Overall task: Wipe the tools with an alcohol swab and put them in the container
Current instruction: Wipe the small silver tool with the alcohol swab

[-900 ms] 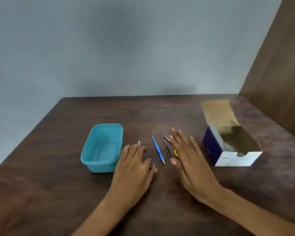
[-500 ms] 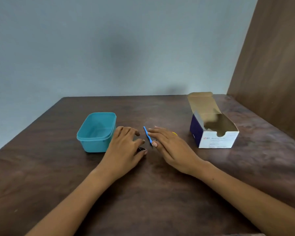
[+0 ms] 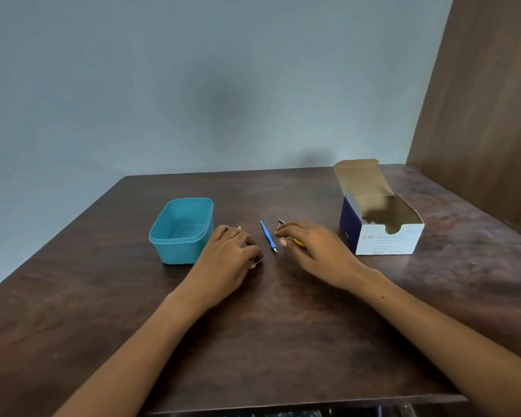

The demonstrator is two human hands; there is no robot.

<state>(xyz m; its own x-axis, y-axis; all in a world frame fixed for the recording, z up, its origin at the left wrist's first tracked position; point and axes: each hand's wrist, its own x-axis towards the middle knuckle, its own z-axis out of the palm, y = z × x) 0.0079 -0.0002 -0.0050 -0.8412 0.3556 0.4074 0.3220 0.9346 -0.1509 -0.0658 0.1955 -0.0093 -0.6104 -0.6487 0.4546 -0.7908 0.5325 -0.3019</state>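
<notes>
Fingers of the left hand (image 3: 227,254) curl over a small metal tool (image 3: 257,260), right hand (image 3: 310,245) over tweezers (image 3: 281,221) (grip unclear); blue-handled tool (image 3: 267,236) between, teal container (image 3: 182,228) and open swab box (image 3: 382,224) flanking, within reach

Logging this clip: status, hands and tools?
Left hand and right hand resting over tools, gripping nothing. Blue tool untouched on table; container empty. Swab box open, no swab out.

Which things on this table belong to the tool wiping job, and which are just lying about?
For the job: blue tool, yellow-handled tool, small metal tool under the left hand, alcohol swab box, teal container.
Lying about: nothing else visible.
</notes>
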